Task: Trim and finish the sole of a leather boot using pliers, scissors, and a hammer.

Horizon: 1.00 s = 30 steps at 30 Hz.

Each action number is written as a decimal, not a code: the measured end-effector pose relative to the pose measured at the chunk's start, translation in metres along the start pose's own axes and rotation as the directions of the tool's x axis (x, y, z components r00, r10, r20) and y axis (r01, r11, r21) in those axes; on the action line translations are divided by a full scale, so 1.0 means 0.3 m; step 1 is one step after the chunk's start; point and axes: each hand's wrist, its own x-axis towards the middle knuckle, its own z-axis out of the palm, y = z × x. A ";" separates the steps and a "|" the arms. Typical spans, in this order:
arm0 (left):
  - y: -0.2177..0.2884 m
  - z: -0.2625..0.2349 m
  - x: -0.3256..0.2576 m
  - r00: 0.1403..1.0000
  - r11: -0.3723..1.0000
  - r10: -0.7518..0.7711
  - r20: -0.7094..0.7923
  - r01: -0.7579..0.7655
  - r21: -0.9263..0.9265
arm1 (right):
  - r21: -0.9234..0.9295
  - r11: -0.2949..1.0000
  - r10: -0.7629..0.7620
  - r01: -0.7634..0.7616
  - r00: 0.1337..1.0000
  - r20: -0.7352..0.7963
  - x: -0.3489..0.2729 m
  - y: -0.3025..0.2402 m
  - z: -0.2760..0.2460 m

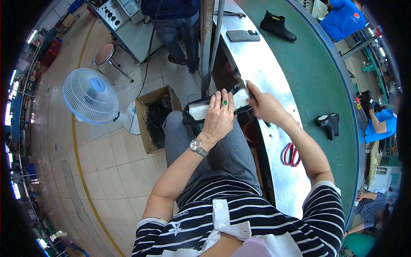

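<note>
A black boot (198,110) lies across my lap with its pale, whitish underside facing up. My left hand (218,112) is laid over the middle of it, fingers together and wrapped across the underside, holding it against my thighs. At the boot's right end my right hand (266,103) is closed, thumb and fingers curled in. A small greyish piece (240,81) sticks up beside those fingers; whether it is a tool or part of the boot I cannot make out. Red-handled scissors (291,154) rest on the metal ledge (278,180) near my right forearm.
A phone (242,36) lies on the ledge. The green conveyor belt (308,81) carries one black boot (277,26) farther off and another (329,125) nearer. On the left stand a cardboard box (143,124) of black scraps, a fan (90,91) and a stool (105,55). Several people are around.
</note>
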 end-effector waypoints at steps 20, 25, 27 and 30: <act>-0.008 0.001 -0.009 0.998 0.998 -0.067 0.007 0.067 0.020 | 0.127 0.985 0.101 -0.119 0.985 0.141 -0.001 -0.058 -0.087; 0.004 0.014 -0.001 0.998 0.996 -0.060 -0.004 0.060 0.064 | -0.225 0.973 -0.066 0.058 0.997 -0.029 0.000 -0.067 0.001; 0.003 0.015 -0.006 0.998 0.996 -0.066 -0.020 0.067 0.065 | -0.142 0.990 -0.006 0.024 0.992 0.124 0.017 -0.066 -0.047; 0.001 0.016 -0.010 0.996 0.995 -0.078 -0.053 0.081 0.056 | 0.078 0.994 -0.066 0.070 0.996 -0.064 0.000 -0.107 -0.053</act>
